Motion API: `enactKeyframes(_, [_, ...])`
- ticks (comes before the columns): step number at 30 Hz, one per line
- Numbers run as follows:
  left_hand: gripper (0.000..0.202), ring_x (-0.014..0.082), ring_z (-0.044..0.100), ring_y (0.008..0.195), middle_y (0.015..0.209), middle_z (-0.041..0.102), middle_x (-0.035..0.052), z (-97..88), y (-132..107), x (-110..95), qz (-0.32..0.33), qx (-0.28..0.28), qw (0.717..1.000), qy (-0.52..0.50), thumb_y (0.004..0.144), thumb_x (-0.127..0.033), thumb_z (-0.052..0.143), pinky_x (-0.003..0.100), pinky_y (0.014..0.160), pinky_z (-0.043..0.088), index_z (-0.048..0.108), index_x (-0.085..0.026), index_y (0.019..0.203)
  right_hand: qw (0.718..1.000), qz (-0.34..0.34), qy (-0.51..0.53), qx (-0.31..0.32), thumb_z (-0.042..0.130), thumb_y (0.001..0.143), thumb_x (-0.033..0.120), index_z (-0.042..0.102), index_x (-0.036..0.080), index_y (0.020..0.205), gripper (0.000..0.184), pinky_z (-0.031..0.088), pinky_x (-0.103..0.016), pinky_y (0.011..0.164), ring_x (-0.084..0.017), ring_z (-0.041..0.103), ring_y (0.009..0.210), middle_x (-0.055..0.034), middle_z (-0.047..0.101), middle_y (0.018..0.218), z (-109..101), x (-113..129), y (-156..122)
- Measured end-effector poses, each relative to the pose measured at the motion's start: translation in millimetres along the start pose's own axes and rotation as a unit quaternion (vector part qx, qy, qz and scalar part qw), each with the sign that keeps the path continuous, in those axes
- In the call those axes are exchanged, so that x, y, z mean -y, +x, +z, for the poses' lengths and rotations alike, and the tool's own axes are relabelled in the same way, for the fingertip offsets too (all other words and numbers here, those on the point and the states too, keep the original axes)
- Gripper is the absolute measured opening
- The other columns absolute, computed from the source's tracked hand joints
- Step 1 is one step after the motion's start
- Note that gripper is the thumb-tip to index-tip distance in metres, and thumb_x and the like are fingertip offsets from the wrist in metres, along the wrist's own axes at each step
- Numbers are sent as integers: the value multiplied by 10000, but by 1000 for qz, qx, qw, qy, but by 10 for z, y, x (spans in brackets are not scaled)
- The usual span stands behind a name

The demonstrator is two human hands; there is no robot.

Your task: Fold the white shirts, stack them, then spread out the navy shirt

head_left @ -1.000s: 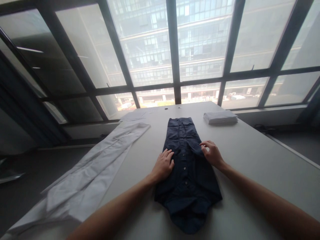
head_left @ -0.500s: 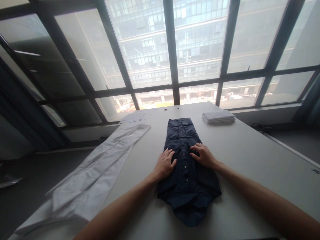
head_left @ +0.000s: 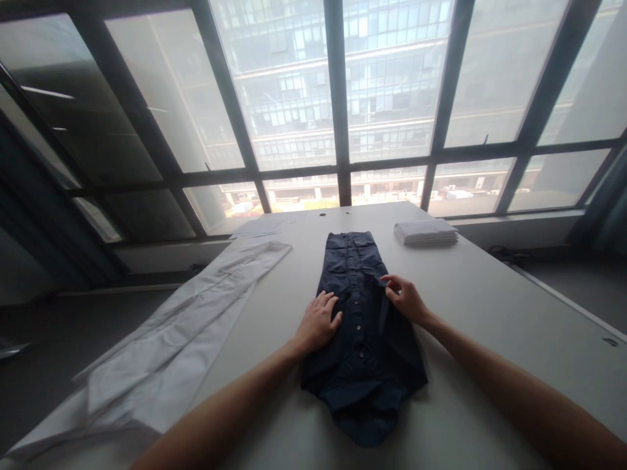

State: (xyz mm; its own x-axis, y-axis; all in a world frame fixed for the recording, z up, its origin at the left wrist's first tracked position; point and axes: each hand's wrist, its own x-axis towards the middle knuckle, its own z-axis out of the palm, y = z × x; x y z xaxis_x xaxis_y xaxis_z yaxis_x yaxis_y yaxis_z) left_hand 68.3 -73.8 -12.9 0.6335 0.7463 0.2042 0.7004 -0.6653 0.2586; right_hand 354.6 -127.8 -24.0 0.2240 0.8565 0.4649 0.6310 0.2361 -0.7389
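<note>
A dark navy button-up shirt [head_left: 355, 333] lies on the white table [head_left: 470, 339], folded into a long narrow strip with its buttons facing up and its collar end toward the far side or hidden in the folds; I cannot tell which. My left hand [head_left: 319, 320] rests flat on the shirt's left part, fingers apart. On the right edge, my right hand [head_left: 404, 297] pinches a bit of the shirt's fabric between thumb and fingers, lifting it slightly.
A white garment [head_left: 186, 333] is spread along the table's left edge. Sheets of paper [head_left: 257, 226] lie at the far left corner. At the far right sits a folded white stack of cloth [head_left: 425, 232]. Large windows [head_left: 298, 91] rise behind the table.
My right hand has drawn slightly outward to the right and closed on the shirt's fabric. My left hand has stayed nearly in place on the shirt.
</note>
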Motion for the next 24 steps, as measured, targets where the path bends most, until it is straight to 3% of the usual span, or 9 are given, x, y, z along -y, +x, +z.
enactKeyframes(3, [481,318,335,1498,1553,482,120,11,1,1,-3,1,1000,-2,991,-373,494,521,1230,271,554,-172,1423,996,79,-38,-11,545,761,200,669,130,1182,444,493,-281,666,-167,616,655,-12,664,732,-269,-162,76])
enactKeyframes(6, [483,324,336,1497,1552,484,119,15,2,4,-4,3,1000,-2,986,-363,501,526,1231,268,552,-168,1425,977,170,-117,45,595,725,172,649,106,1227,509,502,-275,653,-176,647,652,-34,692,730,-640,-397,115])
enactKeyframes(9, [488,329,337,1496,1550,484,124,12,2,3,-5,4,1000,1,984,-355,504,521,1232,270,550,-153,1426,946,208,-225,106,699,678,181,699,121,1131,457,542,-313,730,-229,704,782,-112,747,887,-975,-606,119])
enactKeyframes(12, [479,330,340,1494,1546,487,129,15,5,2,-4,0,1000,2,988,-350,501,530,1226,275,552,-151,1421,917,235,-311,82,706,707,203,715,140,1109,408,547,-389,844,-300,711,958,-174,744,1061,-1121,-648,120])
enactKeyframes(14, [476,330,343,1492,1545,488,130,21,10,4,-4,-1,1000,2,989,-348,501,534,1224,276,553,-153,1420,920,212,-328,42,629,806,237,701,145,1168,379,532,-407,897,-305,700,1018,-180,737,1096,-1073,-568,123])
enactKeyframes(17, [484,328,344,1491,1545,488,130,29,18,7,0,2,1000,4,989,-354,502,515,1225,276,552,-144,1423,953,70,-293,6,514,918,275,689,149,1208,362,483,-369,1011,-271,658,1121,-159,715,1171,-827,-380,105])
enactKeyframes(20, [481,324,348,1488,1539,495,131,25,20,5,2,1,1000,6,990,-358,500,497,1222,285,559,-142,1416,963,-36,-264,43,505,952,334,698,167,1223,373,430,-354,1091,-262,597,1226,-142,673,1284,-533,-251,41])
enactKeyframes(24, [475,323,352,1485,1541,491,132,14,14,-2,3,-2,1000,7,994,-360,488,507,1214,295,559,-152,1416,941,-24,-312,127,496,981,426,662,182,1335,461,322,-479,1185,-319,477,1391,-153,556,1476,-328,-249,-46])
